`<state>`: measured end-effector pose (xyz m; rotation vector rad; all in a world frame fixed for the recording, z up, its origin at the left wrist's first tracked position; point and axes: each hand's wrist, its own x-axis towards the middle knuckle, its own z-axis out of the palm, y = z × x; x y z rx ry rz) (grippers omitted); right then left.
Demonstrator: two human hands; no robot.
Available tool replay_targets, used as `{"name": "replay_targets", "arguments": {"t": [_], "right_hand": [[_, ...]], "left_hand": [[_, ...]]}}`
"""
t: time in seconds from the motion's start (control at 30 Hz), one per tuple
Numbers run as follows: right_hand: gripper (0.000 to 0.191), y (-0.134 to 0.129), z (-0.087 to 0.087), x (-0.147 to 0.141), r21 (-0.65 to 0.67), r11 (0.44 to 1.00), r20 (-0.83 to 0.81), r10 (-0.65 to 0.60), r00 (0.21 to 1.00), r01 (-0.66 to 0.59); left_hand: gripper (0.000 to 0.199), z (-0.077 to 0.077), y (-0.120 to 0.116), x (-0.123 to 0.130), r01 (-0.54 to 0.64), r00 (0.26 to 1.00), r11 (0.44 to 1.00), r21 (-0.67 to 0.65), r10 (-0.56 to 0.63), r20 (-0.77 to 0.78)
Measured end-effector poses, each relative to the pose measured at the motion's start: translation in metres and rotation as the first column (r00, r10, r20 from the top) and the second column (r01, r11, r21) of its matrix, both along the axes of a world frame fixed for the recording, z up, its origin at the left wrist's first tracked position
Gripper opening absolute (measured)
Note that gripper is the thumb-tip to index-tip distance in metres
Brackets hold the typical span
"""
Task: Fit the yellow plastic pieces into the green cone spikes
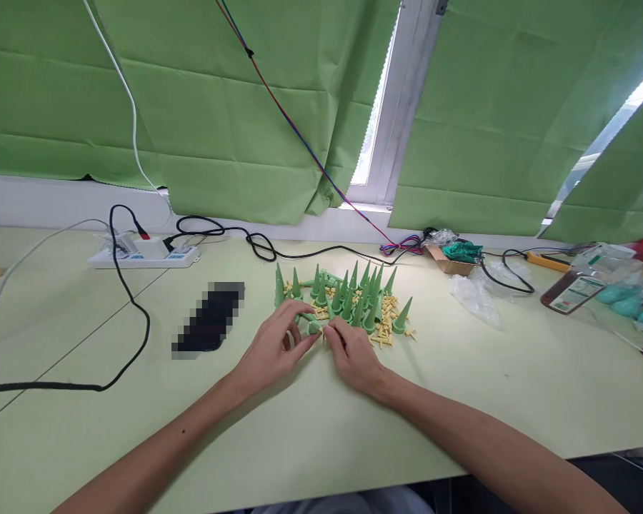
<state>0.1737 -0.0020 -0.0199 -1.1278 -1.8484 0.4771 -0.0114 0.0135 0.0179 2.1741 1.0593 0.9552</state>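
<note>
In the middle of the table, my left hand [277, 341] is curled round a small green plastic piece [313, 327] with a rounded end. Close against it, my right hand [355, 355] pinches with thumb and forefinger at a tiny yellow bit, mostly hidden by the fingertips. Just beyond both hands stand several pointed green cones [375, 289] on round bases. Small yellow plastic pieces [389, 314] lie heaped among and beside them. One cone [402, 316] stands apart at the right edge of the group. Flatter green parts [329, 277] lie at the back.
A blurred dark flat object [211, 318] lies left of my hands. Behind it are a white power strip [144, 255] and black cable [300, 255]. Toward the right are a small cardboard box [450, 260], a clear plastic bag [474, 296] and a bottle of brown liquid [571, 285].
</note>
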Motion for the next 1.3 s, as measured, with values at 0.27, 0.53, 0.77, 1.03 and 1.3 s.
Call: {"name": "replay_targets", "arguments": {"t": [0.27,0.53,0.77,1.03,1.3], "right_hand": [[0.028,0.000,-0.001,0.002,0.041,0.998,-0.002,-0.037,0.999,0.037],[0.027,0.000,-0.002,0.001,0.063,0.998,0.028,-0.030,0.999,0.028],[0.029,-0.001,0.001,0.002,0.095,0.994,0.051,0.051,0.997,-0.056],[0.027,0.001,-0.003,0.003,0.078,0.996,0.047,0.049,0.998,-0.052],[0.027,0.000,-0.002,0.002,0.037,0.998,0.049,0.053,0.997,-0.055]], "left_hand": [[0.030,-0.005,0.007,-0.001,-0.078,0.997,0.986,-0.146,0.081,0.013],[0.046,0.003,0.007,-0.001,-0.037,0.995,0.942,-0.334,0.067,0.080],[0.055,0.001,0.010,-0.002,0.095,0.988,0.845,-0.527,-0.017,0.151],[0.051,0.007,0.007,0.000,0.117,0.985,0.826,-0.551,-0.025,0.171],[0.046,0.005,0.007,-0.002,0.097,0.992,0.868,-0.486,-0.044,0.119]]}}
